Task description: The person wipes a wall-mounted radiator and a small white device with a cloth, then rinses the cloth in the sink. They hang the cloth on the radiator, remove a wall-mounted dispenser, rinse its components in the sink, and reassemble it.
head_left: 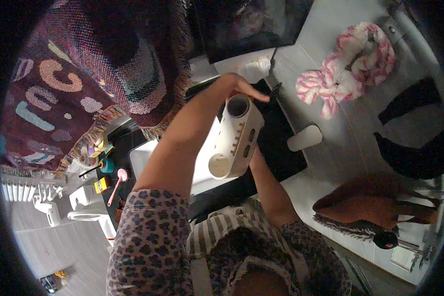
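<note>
Two arms reached over the black counter (282,157) with its white basin (201,168), where a white holder (237,139) with two round openings was up in the air, tilted. The left hand (244,88) was bent over at its upper end, most fingers out of my sight, so I couldn't tell how firmly it gripped. The right forearm (272,193) ran up behind the holder, hiding the right hand and whatever hold it had.

Along the counter's left part lay a pink long-handled tool (117,185) and a small yellow box (101,185); past them stood a white toilet (90,215). A purple blanket (79,93) with colourful shapes hung at upper left, fringe down. On the grey wall (352,140) to the right hung a fluffy pink-and-white band (348,79), near some black cloth (414,155).
</note>
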Demonstrator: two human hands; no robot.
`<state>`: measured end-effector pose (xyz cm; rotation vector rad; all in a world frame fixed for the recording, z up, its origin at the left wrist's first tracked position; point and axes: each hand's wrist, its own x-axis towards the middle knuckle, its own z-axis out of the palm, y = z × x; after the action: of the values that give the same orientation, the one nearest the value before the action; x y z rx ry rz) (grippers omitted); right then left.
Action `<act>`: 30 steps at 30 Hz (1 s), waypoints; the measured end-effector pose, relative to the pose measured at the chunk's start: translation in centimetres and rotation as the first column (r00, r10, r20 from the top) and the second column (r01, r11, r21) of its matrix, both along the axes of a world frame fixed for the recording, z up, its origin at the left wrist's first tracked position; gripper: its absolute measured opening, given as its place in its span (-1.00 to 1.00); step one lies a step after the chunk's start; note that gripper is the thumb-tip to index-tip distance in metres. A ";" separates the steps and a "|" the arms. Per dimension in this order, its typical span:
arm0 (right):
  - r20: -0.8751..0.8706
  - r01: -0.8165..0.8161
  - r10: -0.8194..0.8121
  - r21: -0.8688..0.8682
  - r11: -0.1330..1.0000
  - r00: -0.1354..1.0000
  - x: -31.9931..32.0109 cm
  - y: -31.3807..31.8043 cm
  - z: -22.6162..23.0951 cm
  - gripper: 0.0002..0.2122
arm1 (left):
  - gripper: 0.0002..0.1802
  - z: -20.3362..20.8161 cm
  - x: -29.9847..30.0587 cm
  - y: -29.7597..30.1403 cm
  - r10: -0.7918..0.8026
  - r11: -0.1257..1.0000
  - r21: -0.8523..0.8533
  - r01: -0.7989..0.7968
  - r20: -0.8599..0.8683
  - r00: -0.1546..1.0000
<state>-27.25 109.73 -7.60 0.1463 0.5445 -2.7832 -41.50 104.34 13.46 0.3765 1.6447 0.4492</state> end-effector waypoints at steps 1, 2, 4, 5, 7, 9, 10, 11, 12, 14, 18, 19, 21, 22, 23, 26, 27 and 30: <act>0.004 0.020 -0.020 -0.001 1.000 1.000 0.3 0.6 -0.5 -0.63 | 0.12 0.4 0.3 -1.2 0.165 0.980 0.124 -0.154 -0.085 0.983; 0.006 0.048 -0.048 -0.003 0.999 0.999 0.2 1.6 -0.9 -0.63 | 0.14 2.1 1.3 -1.9 0.322 0.924 0.263 -0.277 -0.151 0.935; 0.010 0.065 -0.065 -0.017 0.998 0.998 0.5 1.9 -1.4 -0.63 | 0.33 2.0 3.7 -4.3 0.483 0.822 0.458 -0.339 -0.244 0.841; 0.005 0.075 -0.075 -0.024 0.997 0.997 0.5 2.1 -1.6 -0.63 | 0.30 0.9 5.3 -4.8 0.539 0.788 0.483 -0.381 -0.242 0.807; -0.011 0.049 -0.050 -0.064 0.997 0.999 0.6 0.0 -1.1 -0.63 | 0.37 -3.7 6.7 -7.5 0.480 0.866 0.450 -0.218 -0.625 0.616; -0.015 0.107 -0.107 -0.039 0.994 0.994 0.1 2.7 -1.9 -0.63 | 0.41 -1.6 10.8 -5.1 0.461 0.862 0.473 -0.182 -0.583 0.669; -0.027 0.109 -0.110 -0.049 0.993 0.994 0.0 2.5 -1.7 -0.63 | 0.43 -2.3 11.4 -5.3 0.444 0.875 0.467 -0.128 -0.668 0.598; -0.034 0.108 -0.109 -0.051 0.993 0.993 0.1 2.1 -1.7 -0.63 | 0.36 -3.8 11.3 -5.8 0.451 0.873 0.477 -0.105 -0.705 0.548; -0.039 0.101 -0.103 -0.062 0.993 0.994 0.2 1.7 -1.7 -0.63 | 0.30 -4.7 11.1 -6.3 0.458 0.871 0.484 -0.083 -0.739 0.494; -0.053 0.105 -0.108 -0.064 0.992 0.993 0.5 2.0 -1.8 -0.63 | 0.18 -5.8 11.4 -7.0 0.533 0.836 0.536 -0.122 -0.735 0.419; 0.041 0.092 -0.091 -0.001 0.996 0.995 2.0 3.0 0.1 -0.64 | -0.04 -4.3 14.0 -8.0 0.756 0.651 0.690 -0.317 -0.552 0.351; 0.072 0.089 -0.101 0.165 0.982 0.992 2.3 3.4 -0.2 -0.64 | -0.05 -5.8 14.0 -8.8 0.819 0.563 0.747 -0.354 -0.448 0.358; 0.060 0.040 -0.057 0.251 0.967 0.997 2.0 6.1 -1.5 -0.65 | -0.13 -1.6 15.7 -7.4 0.808 0.589 0.698 -0.406 -0.495 0.321; 0.062 0.024 -0.044 0.300 0.954 0.997 2.3 8.1 -2.2 -0.65 | -0.14 -2.1 15.4 -6.5 0.853 0.516 0.725 -0.456 -0.383 0.355; 0.070 -0.016 0.000 0.234 0.972 0.998 3.2 7.7 -1.5 -0.66 | -0.15 -2.4 15.6 -8.0 0.894 0.439 0.724 -0.532 -0.291 0.342; 0.080 -0.009 -0.021 0.355 0.935 0.997 4.3 7.4 2.4 -0.66 | -0.19 -4.2 15.3 -10.8 0.951 0.201 0.746 -0.635 0.007 0.309; 0.009 -0.006 0.003 0.321 0.947 1.000 3.8 8.5 1.3 -0.69 | -0.19 -3.8 15.4 -10.8 0.949 0.178 0.713 -0.678 0.057 0.309; 0.184 0.005 -0.232 0.773 0.634 0.955 1.4 10.3 0.2 -0.67 | -0.16 -5.9 15.3 -11.6 0.935 0.093 0.640 -0.762 0.207 0.288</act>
<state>-25.82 120.05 -7.40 0.7554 1.6662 -2.3686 -26.18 92.73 7.52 -0.1628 1.7779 2.0642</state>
